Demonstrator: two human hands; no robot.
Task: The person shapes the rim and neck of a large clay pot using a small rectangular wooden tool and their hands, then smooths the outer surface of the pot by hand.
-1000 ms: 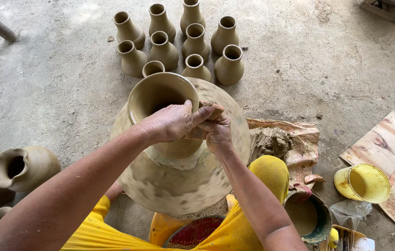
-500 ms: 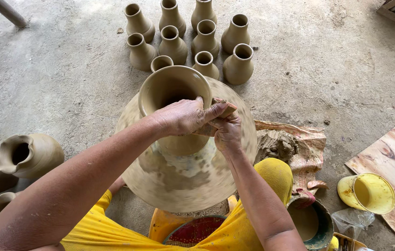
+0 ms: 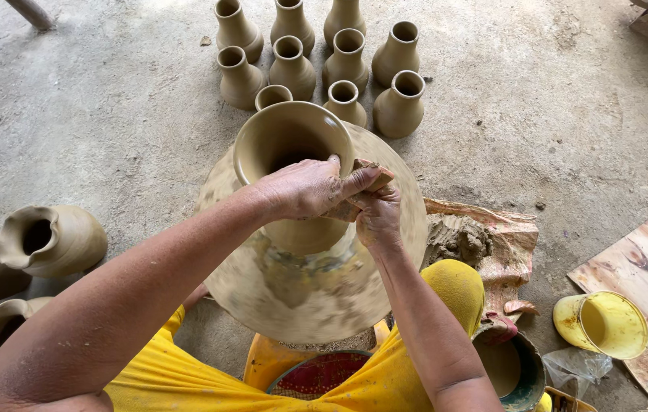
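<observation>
A tall wet clay vase (image 3: 293,145) with a flared mouth stands on a round clay-smeared wheel (image 3: 316,297). My left hand (image 3: 305,187) lies across the vase's neck just under the rim, thumb on the lip. My right hand (image 3: 376,214) presses against the neck's right side, holding a small clay-coloured rag or tool (image 3: 370,172) between the two hands. Both hands are coated in clay and touch each other.
Several finished small clay vases (image 3: 324,61) stand on the concrete floor beyond the wheel. Slumped pots (image 3: 49,240) lie at left. A lump of clay (image 3: 457,240) on a sheet, a water bowl (image 3: 511,366), a yellow cup (image 3: 602,324) and boards (image 3: 644,263) are at right.
The view has shifted so the vase and hands sit lower and further right in the frame. My hands stay pressed on the vase's neck in the same grip.
</observation>
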